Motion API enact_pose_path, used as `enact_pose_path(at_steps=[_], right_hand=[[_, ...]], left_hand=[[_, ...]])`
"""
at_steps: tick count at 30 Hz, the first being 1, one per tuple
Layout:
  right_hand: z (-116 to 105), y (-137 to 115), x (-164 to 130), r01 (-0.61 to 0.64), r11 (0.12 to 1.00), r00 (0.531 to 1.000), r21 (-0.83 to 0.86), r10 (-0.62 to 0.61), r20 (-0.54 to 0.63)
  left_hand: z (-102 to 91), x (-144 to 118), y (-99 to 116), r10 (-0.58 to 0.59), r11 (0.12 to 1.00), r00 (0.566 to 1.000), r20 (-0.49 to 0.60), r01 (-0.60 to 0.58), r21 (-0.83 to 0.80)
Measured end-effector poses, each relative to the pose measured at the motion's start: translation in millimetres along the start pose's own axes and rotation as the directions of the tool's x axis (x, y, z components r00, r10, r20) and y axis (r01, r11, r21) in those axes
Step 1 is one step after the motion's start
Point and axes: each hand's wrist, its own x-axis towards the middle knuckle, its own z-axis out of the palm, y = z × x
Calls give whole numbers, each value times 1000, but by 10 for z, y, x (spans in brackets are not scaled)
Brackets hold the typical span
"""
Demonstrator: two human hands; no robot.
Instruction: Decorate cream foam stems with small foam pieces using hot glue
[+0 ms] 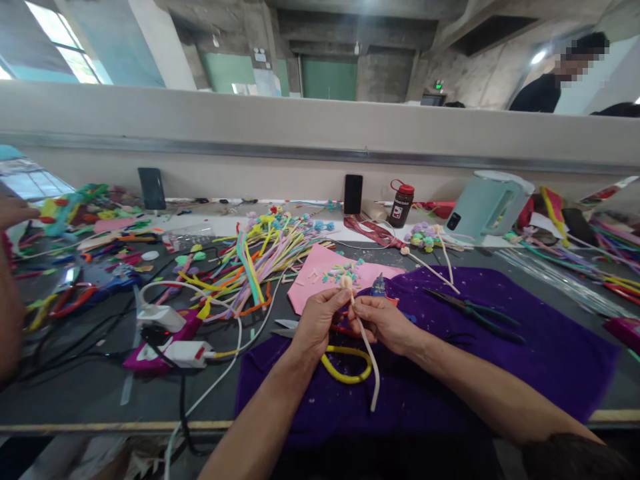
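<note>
My left grip [320,321] is pinching a cream stem [369,365] just under its rounded head [347,283], and my right grip [385,321] is pinching it close alongside; from here I am seeing its tail hanging below both. Just past the grips a pink sheet [309,275] is lying; a yellow loop [345,379] is showing below them, and to their right pliers [480,315] are resting on purple cloth [543,340].
</note>
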Motion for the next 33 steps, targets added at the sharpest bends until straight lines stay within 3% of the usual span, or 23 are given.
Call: enact_pose_path(at_steps=[18, 22, 25, 28, 31, 33], right_hand=[[28, 35, -9, -7, 999, 1000, -41, 7, -8], [15, -35, -13, 8, 981, 1000, -194, -9, -6], [-47, -146, -7, 60, 931, 988, -360, -108, -115], [-103, -251, -8, 185, 886, 927, -425, -301, -225], [-91, -296, -29, 283, 838, 865, -466, -434, -254], [-50, -296, -47, 315, 814, 851, -487, -470, -234]], left_hand=[[40, -35, 34, -10, 999, 1000, -11, 9, -53], [40, -39, 44, 0, 1000, 998, -68, -1, -14], [42, -46, 68, 124, 988, 983, -134, -110, 108], [49, -52, 77, 298, 919, 944, -142, -243, 311], [55, -56, 62, 384, 839, 919, -93, -306, 450], [56, -58, 50, 401, 809, 914, -59, -323, 491]])
